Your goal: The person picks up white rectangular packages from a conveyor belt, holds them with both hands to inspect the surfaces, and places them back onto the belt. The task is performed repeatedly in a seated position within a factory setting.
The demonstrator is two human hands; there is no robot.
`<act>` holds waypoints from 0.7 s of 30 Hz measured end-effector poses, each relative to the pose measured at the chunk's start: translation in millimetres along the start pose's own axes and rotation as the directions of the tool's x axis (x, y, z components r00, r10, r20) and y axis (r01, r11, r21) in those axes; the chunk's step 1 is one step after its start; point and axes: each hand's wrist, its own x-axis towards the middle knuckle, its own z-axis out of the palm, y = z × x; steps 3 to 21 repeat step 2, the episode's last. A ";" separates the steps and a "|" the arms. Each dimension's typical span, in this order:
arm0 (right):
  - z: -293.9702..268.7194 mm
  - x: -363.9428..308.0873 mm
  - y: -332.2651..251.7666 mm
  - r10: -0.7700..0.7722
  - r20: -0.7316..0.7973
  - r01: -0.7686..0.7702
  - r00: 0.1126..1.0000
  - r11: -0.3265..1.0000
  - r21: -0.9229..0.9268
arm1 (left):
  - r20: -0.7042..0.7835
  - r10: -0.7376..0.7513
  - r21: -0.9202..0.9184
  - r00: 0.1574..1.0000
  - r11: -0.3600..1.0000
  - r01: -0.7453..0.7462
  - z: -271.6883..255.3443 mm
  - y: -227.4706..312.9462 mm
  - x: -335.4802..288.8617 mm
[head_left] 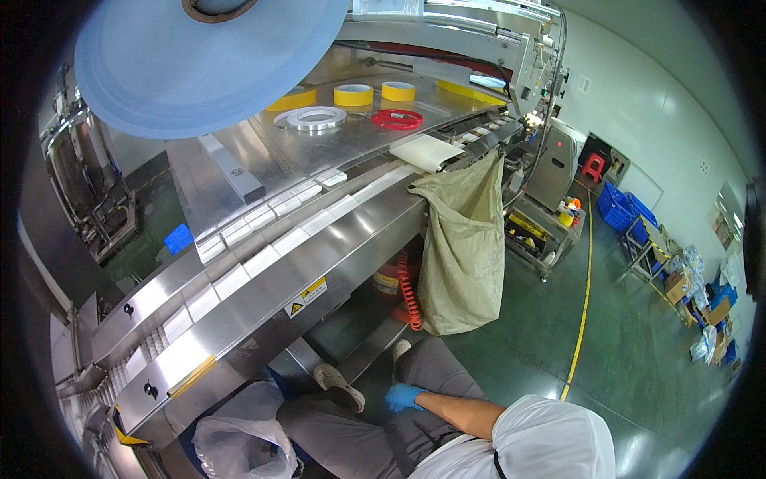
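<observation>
My right hand [404, 397] wears a blue glove and lies flat on my grey-trousered knee [435, 375] with nothing in it. The bare forearm runs back to a white sleeve [550, 439] at the lower edge. My left hand is out of view. My two feet in pale shoes [339, 379] rest under the front of a long stainless-steel packing machine [263, 299]. Several white flat packs [275, 243] lie in rows along its conveyor lane, an arm's length above the hand.
A big blue film roll [199, 68] hangs overhead. Yellow tape rolls [353, 94], a red ring [396, 120] and a white ring [315, 118] lie on the machine top. An olive sack [463, 247] hangs at the lane's end beside a red coiled hose [411, 291]. A clear plastic bag [239, 439] sits by my left leg. A yellow line [582, 311] crosses the green floor.
</observation>
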 end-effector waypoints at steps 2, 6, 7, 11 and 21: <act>-2.2 -3.7 -8.5 0.058 0.027 -0.059 0.998 0.998 0.031 | 0.040 -0.001 -0.001 0.999 1.000 0.001 -12.5 6.7 -5.8; -2.2 -3.7 -8.5 0.058 0.027 -0.059 0.998 0.998 0.031 | 0.040 -0.001 -0.001 0.999 1.000 0.001 -12.5 6.7 -5.8; -2.2 -3.7 -8.5 0.058 0.027 -0.059 0.998 0.998 0.031 | 0.040 -0.001 -0.001 0.999 1.000 0.001 -12.5 6.7 -5.8; -2.2 -3.7 -8.5 0.058 0.027 -0.059 0.998 0.998 0.031 | 0.040 -0.001 -0.001 0.999 1.000 0.001 -12.5 6.7 -5.8; -2.2 -3.7 -8.5 0.058 0.027 -0.059 0.998 0.998 0.031 | 0.040 -0.001 -0.001 0.999 1.000 0.001 -12.5 6.7 -5.8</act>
